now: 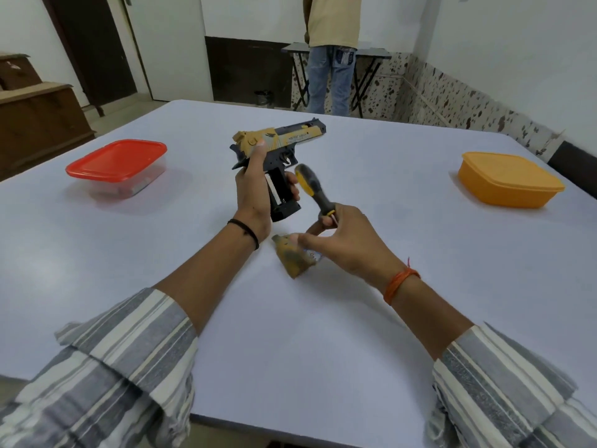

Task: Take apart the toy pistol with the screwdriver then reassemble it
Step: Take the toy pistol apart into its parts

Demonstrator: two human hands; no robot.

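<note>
A yellow and black toy pistol (290, 140) is held upright above the table's middle, barrel pointing right. My left hand (255, 185) grips it round the grip, whose side is uncovered and shows a dark hollow. My right hand (342, 244) holds a black and yellow screwdriver (315, 192) by the lower part of its handle, the handle end pointing up toward the pistol. The same hand pinches a yellow grip panel (295, 253) just above the table; that panel looks blurred.
A clear box with a red lid (116, 163) stands on the grey table (420, 302) at the left. An orange lidded box (508, 179) stands at the right. A person stands by a folding table (371, 56) beyond the far edge.
</note>
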